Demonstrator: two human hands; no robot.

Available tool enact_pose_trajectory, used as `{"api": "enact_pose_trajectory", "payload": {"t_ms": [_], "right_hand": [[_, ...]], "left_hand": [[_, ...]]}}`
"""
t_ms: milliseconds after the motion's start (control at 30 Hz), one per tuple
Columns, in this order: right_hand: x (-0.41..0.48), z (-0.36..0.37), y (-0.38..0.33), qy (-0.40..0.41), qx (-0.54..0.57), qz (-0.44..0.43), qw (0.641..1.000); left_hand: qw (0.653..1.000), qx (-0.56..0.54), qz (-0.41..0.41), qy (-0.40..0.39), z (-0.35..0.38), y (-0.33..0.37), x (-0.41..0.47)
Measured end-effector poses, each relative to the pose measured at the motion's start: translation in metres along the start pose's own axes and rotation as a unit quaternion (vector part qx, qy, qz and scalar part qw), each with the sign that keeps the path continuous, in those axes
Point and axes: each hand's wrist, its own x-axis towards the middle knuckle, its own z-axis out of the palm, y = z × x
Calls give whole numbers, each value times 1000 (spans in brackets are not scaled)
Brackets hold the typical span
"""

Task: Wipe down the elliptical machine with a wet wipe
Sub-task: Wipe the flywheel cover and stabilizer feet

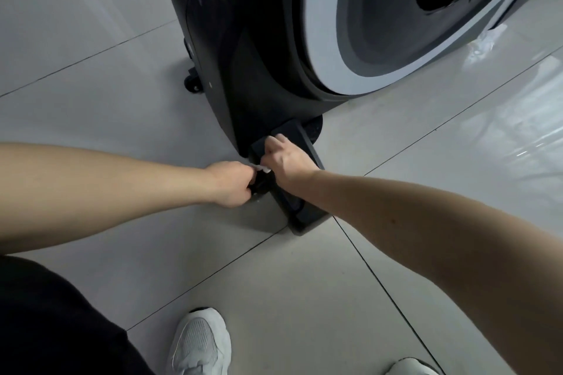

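1. Grip: left hand [231, 183] and right hand [288, 161] each clench curled fingers on one end of the wet wipe [262, 168], which spans the short gap between the fists.
2. Orientation: the wipe's visible strip runs left to right, across the long axis of the black base bar [301, 216], which points toward the wearer.
3. Location: the wipe sits low at the foot of the elliptical machine [259, 55], at the bar's left edge; the right hand lies over the bar's top.
4. Surroundings: a white-and-grey flywheel cover [329, 55] rises behind. A small black transport wheel [192, 84] stands at left on the glossy grey tiled floor [91, 85]. White sneakers [201, 341] are near the bottom edge. The right forearm crosses the bar.
5. Appearance: the wipe is white and crumpled, and the hands hide most of it.
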Motion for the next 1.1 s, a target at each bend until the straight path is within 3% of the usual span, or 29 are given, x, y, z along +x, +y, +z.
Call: {"api": "enact_pose_trajectory", "payload": {"t_ms": [167, 233, 333, 433, 633, 733, 1000, 1100], "right_hand": [[-48, 2, 3, -59, 47, -39, 996], [-70, -4, 18, -23, 74, -17, 997], [-87, -15, 39, 72, 109, 84, 988], [-103, -12, 34, 100, 93, 139, 981], [-145, 11, -29, 42, 120, 34, 991], [-150, 6, -21, 11, 119, 21, 993], [-141, -25, 46, 85, 102, 219, 967], [-102, -26, 48, 119, 110, 245, 956]], "left_hand": [[1000, 3, -16, -4, -7, 0, 1], [1000, -10, -7, -4, -8, 0, 1], [1000, -20, -2, -11, -9, 4, 0], [1000, -20, 12, -19, -13, 15, 0], [999, -19, 42, -16, -16, 30, 2], [999, -15, 45, -22, -18, 33, 1], [999, -22, 44, -16, -17, 30, -4], [999, -28, 38, -10, -17, 24, -6]]}}
